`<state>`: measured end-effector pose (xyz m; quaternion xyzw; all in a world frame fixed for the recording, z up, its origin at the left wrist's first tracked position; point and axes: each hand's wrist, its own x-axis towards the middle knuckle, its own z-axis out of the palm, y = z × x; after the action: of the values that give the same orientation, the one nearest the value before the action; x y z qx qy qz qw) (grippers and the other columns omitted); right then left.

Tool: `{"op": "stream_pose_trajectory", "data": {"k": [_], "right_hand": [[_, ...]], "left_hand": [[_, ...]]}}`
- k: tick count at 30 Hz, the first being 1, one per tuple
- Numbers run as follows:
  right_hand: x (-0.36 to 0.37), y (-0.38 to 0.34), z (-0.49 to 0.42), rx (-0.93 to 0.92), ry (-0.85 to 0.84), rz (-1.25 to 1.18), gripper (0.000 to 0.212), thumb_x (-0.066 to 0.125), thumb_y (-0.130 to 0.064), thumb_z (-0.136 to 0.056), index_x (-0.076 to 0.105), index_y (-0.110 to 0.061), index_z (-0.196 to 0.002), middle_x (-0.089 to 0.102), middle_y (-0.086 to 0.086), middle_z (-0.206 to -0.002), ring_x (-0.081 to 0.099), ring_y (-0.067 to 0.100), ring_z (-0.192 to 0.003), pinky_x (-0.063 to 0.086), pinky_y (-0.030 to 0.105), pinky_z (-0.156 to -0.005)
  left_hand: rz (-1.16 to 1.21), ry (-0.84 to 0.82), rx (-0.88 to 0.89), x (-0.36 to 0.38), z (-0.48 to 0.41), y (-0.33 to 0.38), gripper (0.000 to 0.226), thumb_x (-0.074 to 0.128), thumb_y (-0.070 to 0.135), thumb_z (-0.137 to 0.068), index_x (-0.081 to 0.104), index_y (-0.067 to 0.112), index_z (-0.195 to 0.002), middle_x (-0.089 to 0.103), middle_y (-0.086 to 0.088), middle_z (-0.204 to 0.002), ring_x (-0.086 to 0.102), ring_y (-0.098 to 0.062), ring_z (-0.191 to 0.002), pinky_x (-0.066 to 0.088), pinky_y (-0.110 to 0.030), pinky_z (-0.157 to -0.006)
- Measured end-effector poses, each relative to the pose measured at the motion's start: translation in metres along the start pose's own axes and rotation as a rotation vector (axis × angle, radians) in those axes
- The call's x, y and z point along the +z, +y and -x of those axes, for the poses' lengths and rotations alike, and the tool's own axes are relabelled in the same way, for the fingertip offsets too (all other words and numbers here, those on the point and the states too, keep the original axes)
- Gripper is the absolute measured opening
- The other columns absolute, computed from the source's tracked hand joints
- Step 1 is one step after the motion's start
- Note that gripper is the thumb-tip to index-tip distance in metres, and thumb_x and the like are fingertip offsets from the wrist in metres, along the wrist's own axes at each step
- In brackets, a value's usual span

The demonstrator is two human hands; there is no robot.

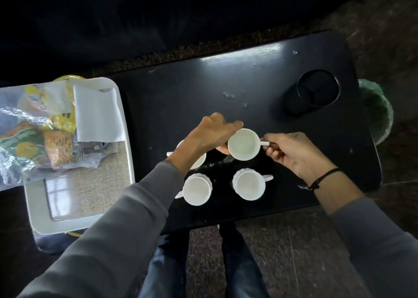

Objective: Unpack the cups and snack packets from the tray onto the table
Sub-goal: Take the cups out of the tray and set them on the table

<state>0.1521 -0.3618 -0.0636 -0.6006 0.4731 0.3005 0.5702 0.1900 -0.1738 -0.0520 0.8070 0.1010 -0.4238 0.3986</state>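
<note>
Apparently both hands' grip clasps one white cup (243, 144): left hand (212, 131) rim, right hand (291, 153) handle.

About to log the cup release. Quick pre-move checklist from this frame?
1. Right hand pinches the handle of the held cup: ok.
2. Left hand steadies its rim: ok.
3. Held cup touching the table: cannot tell.
4. Clear of the two front cups: ok.
5. Fourth cup, partly under the left wrist, clear: cannot tell.
6. Snack packets off the tray: not ok.
</note>
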Motion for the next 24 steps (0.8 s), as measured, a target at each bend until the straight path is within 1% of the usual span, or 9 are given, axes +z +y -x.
{"op": "stream_pose_trajectory", "data": {"k": [2, 4, 7, 11, 14, 17, 19, 22, 24], "right_hand": [[0.0, 0.002, -0.003, 0.03, -0.011, 0.01, 0.016, 0.071, -0.002, -0.087, 0.068, 0.001, -0.072, 0.06, 0.002, -0.042, 0.052, 0.006, -0.034, 0.04, 0.013, -0.034], [0.0, 0.003, -0.006, 0.051, -0.022, 0.031, 0.019, 0.071, -0.001, -0.087, 0.067, 0.0, -0.069, 0.06, 0.002, -0.043, 0.052, 0.006, -0.034, 0.039, 0.013, -0.033], [0.001, 0.006, -0.008, 0.07, -0.035, 0.056, 0.02, 0.07, -0.001, -0.087, 0.066, -0.001, -0.067, 0.06, 0.003, -0.044, 0.051, 0.007, -0.035, 0.039, 0.013, -0.033], [0.002, 0.009, -0.011, 0.087, -0.044, 0.074, 0.019, 0.069, -0.002, -0.088, 0.067, 0.0, -0.07, 0.061, 0.005, -0.047, 0.052, 0.008, -0.039, 0.04, 0.013, -0.034], [0.002, 0.009, -0.013, 0.085, -0.043, 0.089, 0.019, 0.069, -0.004, -0.09, 0.066, 0.0, -0.071, 0.061, 0.005, -0.049, 0.052, 0.009, -0.039, 0.04, 0.013, -0.034], [0.003, 0.008, -0.013, 0.06, -0.037, 0.16, 0.019, 0.068, -0.006, -0.089, 0.067, -0.003, -0.071, 0.061, 0.005, -0.051, 0.05, 0.008, -0.039, 0.038, 0.014, -0.034], [0.003, 0.01, -0.014, -0.001, -0.027, 0.287, 0.021, 0.066, -0.012, -0.089, 0.067, -0.008, -0.068, 0.058, 0.002, -0.051, 0.045, 0.007, -0.038, 0.034, 0.015, -0.033], [0.003, 0.012, -0.013, -0.126, 0.006, 0.45, 0.023, 0.065, -0.026, -0.09, 0.064, -0.015, -0.07, 0.052, -0.002, -0.055, 0.038, 0.007, -0.039, 0.03, 0.019, -0.035], [0.004, 0.013, -0.012, -0.221, 0.077, 0.529, 0.026, 0.067, -0.035, -0.09, 0.066, -0.016, -0.073, 0.057, -0.005, -0.06, 0.046, 0.009, -0.047, 0.035, 0.024, -0.043]], "left_hand": [[-0.139, -0.024, 0.027, 0.002, 0.0, 0.001, 0.021, 0.062, 0.03, -0.095, 0.072, 0.024, -0.078, 0.069, -0.018, -0.097, 0.069, -0.034, -0.095, 0.052, -0.034, -0.073], [-0.206, -0.029, 0.029, 0.005, -0.002, 0.0, 0.039, 0.056, 0.025, -0.098, 0.065, 0.032, -0.061, 0.063, -0.021, -0.1, 0.062, -0.032, -0.088, 0.043, -0.026, -0.059], [-0.162, -0.03, -0.003, 0.007, -0.005, -0.005, 0.016, 0.057, 0.025, -0.1, 0.071, 0.017, -0.101, 0.054, -0.011, -0.105, 0.054, -0.017, -0.076, 0.037, -0.019, -0.053], [-0.171, 0.068, -0.014, 0.013, -0.009, -0.003, 0.041, 0.05, 0.028, -0.099, 0.045, 0.023, -0.058, 0.065, -0.02, -0.099, 0.062, -0.032, -0.093, 0.037, -0.026, -0.056], [-0.171, 0.079, -0.036, 0.014, -0.009, 0.0, 0.039, 0.05, 0.026, -0.098, 0.046, 0.019, -0.06, 0.066, -0.019, -0.097, 0.063, -0.033, -0.096, 0.04, -0.029, -0.062], [-0.127, 0.124, -0.081, 0.015, -0.011, -0.002, 0.027, 0.051, 0.027, -0.095, 0.055, 0.006, -0.078, 0.065, -0.015, -0.087, 0.065, -0.031, -0.089, 0.048, -0.03, -0.063], [-0.114, 0.148, -0.079, 0.017, -0.01, -0.003, 0.028, 0.051, 0.027, -0.094, 0.057, 0.001, -0.086, 0.07, -0.019, -0.09, 0.07, -0.034, -0.089, 0.058, -0.037, -0.077], [-0.161, 0.237, -0.024, 0.018, -0.006, -0.001, 0.031, 0.051, 0.025, -0.095, 0.059, 0.001, -0.077, 0.071, -0.016, -0.079, 0.073, -0.036, -0.079, 0.061, -0.044, -0.08], [-0.202, 0.324, 0.014, 0.017, -0.002, 0.001, 0.035, 0.05, 0.026, -0.096, 0.062, 0.0, -0.077, 0.071, -0.015, -0.075, 0.071, -0.037, -0.074, 0.061, -0.044, -0.079]]}}
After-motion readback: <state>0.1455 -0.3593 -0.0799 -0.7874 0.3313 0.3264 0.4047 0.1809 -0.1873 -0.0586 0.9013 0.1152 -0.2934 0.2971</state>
